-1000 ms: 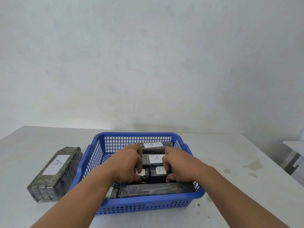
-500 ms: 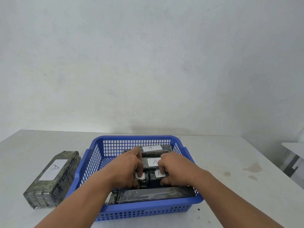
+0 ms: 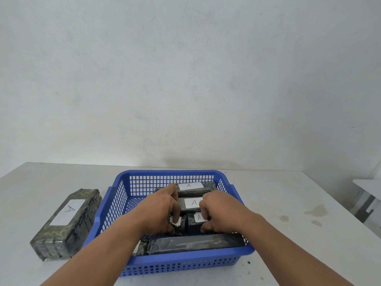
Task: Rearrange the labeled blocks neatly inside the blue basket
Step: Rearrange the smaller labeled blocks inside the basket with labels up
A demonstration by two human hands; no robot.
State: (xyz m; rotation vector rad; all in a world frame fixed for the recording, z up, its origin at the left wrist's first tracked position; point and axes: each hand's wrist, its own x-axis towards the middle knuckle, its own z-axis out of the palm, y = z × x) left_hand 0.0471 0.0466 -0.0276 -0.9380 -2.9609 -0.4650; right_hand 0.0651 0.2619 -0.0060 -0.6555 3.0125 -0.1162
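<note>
Blue basket (image 3: 115,205) on the tabletop (image 3: 288,203) contains several dark wrapped blocks labeled A. Left hand (image 3: 158,213) grip is clamped on a small block (image 3: 175,222); right hand (image 3: 222,211) grip is clamped on the adjacent block (image 3: 195,220). One large block (image 3: 68,221) lies outside, left of the basket

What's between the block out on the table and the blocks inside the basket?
Head view: only the blue basket's mesh left wall separates the loose A-labeled block from the blocks inside. The narrow strip of table between block and basket is bare.
</note>
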